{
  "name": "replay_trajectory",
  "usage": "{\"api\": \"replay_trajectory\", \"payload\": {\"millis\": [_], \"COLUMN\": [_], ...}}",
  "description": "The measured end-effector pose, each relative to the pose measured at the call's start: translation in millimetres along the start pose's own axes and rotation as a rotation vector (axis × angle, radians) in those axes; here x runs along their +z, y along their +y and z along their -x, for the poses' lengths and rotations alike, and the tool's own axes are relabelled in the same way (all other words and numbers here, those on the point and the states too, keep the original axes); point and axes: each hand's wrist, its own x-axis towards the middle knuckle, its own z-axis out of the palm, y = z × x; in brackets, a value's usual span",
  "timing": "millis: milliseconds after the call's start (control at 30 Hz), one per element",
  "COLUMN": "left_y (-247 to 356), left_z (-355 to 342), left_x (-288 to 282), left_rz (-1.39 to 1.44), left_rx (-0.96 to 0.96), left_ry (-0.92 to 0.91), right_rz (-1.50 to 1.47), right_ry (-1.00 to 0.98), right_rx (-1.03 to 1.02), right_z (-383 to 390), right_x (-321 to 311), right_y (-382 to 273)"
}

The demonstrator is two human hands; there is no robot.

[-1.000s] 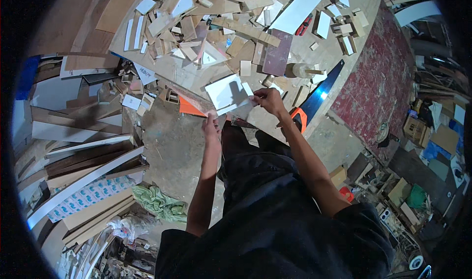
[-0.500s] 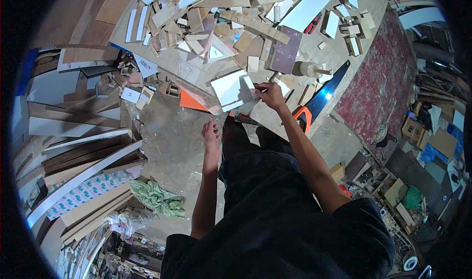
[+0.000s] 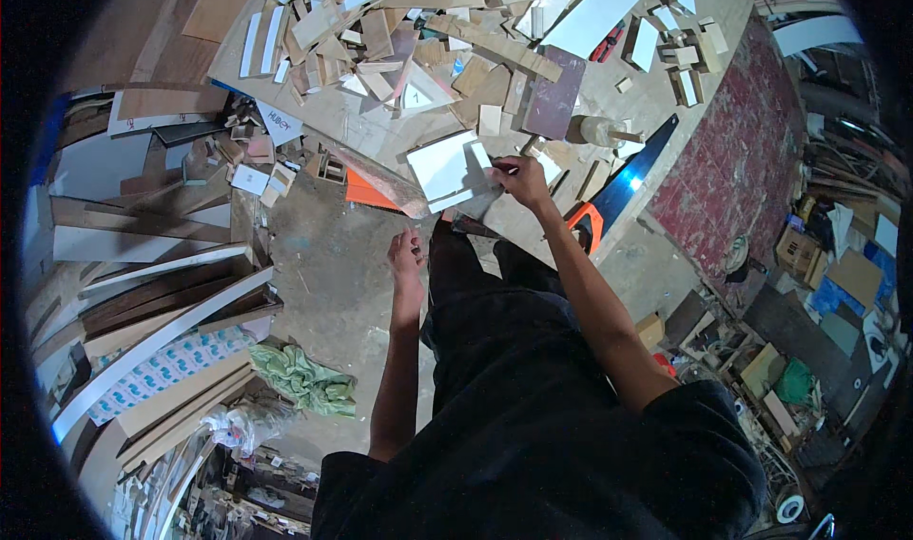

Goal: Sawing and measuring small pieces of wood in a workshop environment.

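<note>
Since a second ago, left hand has drawn back from near corner of white board. White strip at board's 2 o'clock edge, right hand pinching its near end, grip narrow. Left grip loosely curled; cannot tell if anything's inside. Board sits at worktop's 6 o'clock edge. From right hand: bottle at 2 o'clock, saw at 3.

Pale wooden workbench, heaped wood offcuts, white board near its edge, orange-handled saw, dull purple panel, cloudy bottle
</note>
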Motion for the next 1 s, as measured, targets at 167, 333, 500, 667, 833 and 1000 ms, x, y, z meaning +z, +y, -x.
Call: {"api": "replay_trajectory", "payload": {"millis": [167, 333, 500, 667, 833, 1000], "left_y": [3.1, -2.2, -3.1, -3.4, 10.9, 29.2], "left_z": [1.8, 2.0, 0.0, -1.6, 5.7, -3.9], "left_x": [5.4, 4.6, 6.2, 9.1, 30.4, 47.1], "left_rz": [-0.022, -0.02, -0.071, -0.111, -0.14, -0.312], "left_rx": [-0.013, -0.004, 0.013, 0.034, 0.243, 0.559], "left_ry": [-0.019, -0.015, -0.021, -0.017, -0.085, -0.181], "right_rz": [-0.056, -0.047, -0.012, -0.084, -0.17, -0.209], "right_ry": [-0.008, 0.018, 0.018, -0.018, 0.061, 0.066], "right_rx": [-0.052, -0.048, -0.019, 0.045, 0.043, 0.096], "right_z": [-0.8, 0.3, -1.9, 0.6, 10.0, 33.9], "right_x": [1.8, 2.2, 1.3, 2.5, -10.1, -19.5], "right_y": [6.3, 6.8, 13.1, 6.7, 18.3, 26.0]}}
